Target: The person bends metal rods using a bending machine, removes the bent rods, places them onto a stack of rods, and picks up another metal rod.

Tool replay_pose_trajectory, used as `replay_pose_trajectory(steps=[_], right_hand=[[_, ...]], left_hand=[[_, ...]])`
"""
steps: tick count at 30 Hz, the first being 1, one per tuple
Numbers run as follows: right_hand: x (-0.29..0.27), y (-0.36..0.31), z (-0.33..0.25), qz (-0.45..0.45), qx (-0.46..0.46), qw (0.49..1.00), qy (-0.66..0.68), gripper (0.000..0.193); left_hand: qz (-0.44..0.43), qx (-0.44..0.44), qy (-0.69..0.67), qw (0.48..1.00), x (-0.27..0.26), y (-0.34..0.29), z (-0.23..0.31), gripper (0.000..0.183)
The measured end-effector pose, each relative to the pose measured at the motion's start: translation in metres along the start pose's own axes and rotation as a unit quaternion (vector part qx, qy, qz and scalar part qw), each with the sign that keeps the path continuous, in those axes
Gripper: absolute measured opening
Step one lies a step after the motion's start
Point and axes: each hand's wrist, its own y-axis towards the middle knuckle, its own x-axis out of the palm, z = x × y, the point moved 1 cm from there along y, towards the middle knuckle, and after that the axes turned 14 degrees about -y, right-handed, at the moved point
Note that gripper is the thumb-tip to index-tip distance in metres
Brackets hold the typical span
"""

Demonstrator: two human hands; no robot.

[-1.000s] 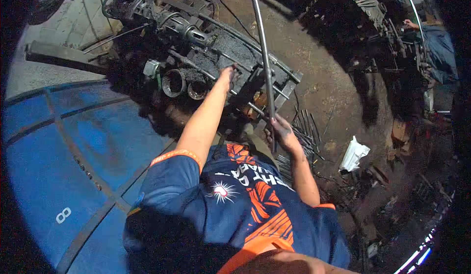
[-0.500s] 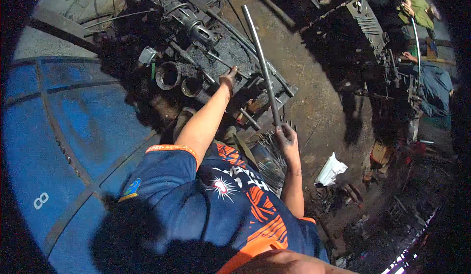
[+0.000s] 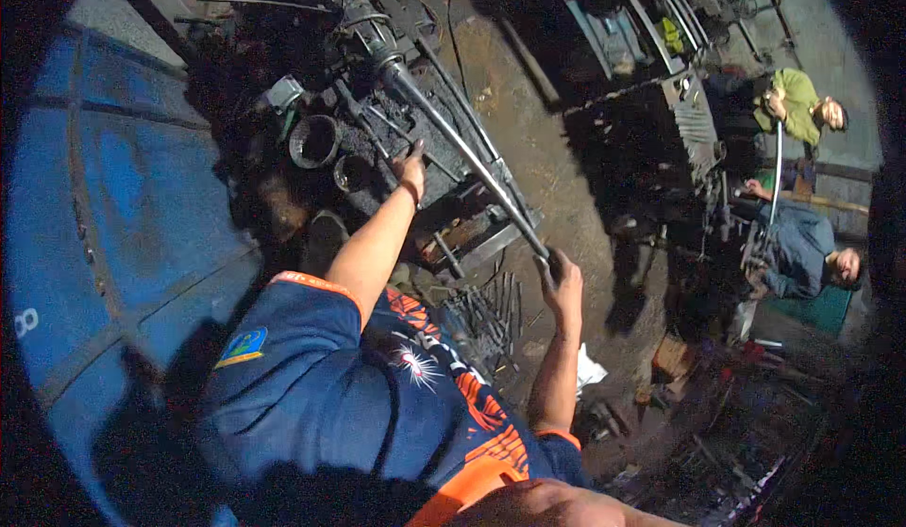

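Observation:
A long, shiny metal rod [image 3: 462,154] slants across the machine [image 3: 444,93]. Its lower end is in my right hand [image 3: 563,280], whose fingers are wrapped round it. The rod's far end meets the machine's round metal head [image 3: 376,44]; whether it sits inside cannot be made out. My left hand [image 3: 411,170] is on the dark machine bed, beside the thin bars there, its fingers drawn together. What they grip is hidden. Two round cans [image 3: 314,140] stand to the left of that hand, by a small pale box [image 3: 282,94].
Several dark metal rods [image 3: 495,310] lie in a heap below the machine. Blue panels [image 3: 142,178] rise at the left. On the right, two people, one in a green top [image 3: 791,102] and one in dark blue [image 3: 797,249], are near a bright rod [image 3: 777,173] and another machine [image 3: 694,112].
My right hand has tipped the rod over to the left, bringing its far end to the machine's round head. The left hand stays on the machine bed. The whole view has shifted.

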Motion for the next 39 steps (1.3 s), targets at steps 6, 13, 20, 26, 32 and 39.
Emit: replay_pose_trajectory(steps=[6,13,20,26,32,39], right_hand=[[0.009,0.008,0.011,-0.054,0.039,0.996,0.059,0.033],[0.023,0.02,0.022,0.045,-0.1,0.994,0.001,0.026],[-0.008,0.028,0.018,0.012,-0.103,0.994,-0.037,0.023],[0.001,0.013,0.049,0.006,-0.117,0.993,-0.013,0.023],[0.003,0.001,0.052,0.034,-0.125,0.99,-0.048,0.02],[-0.005,-0.01,0.0,0.193,-0.201,0.958,-0.064,0.029]], left_hand=[[-0.015,0.011,-0.005,1.0,0.01,0.024,-0.023,0.036],[0.02,0.03,0.005,0.999,0.002,0.067,-0.034,0.047],[0.017,0.065,0.02,0.998,0.001,0.045,0.005,0.035],[-0.065,0.029,-0.07,0.995,-0.003,0.011,0.027,0.033],[0.165,0.056,0.093,0.98,0.003,0.077,0.085,0.062],[-0.044,0.086,-0.305,0.947,-0.129,0.118,0.179,0.036]])
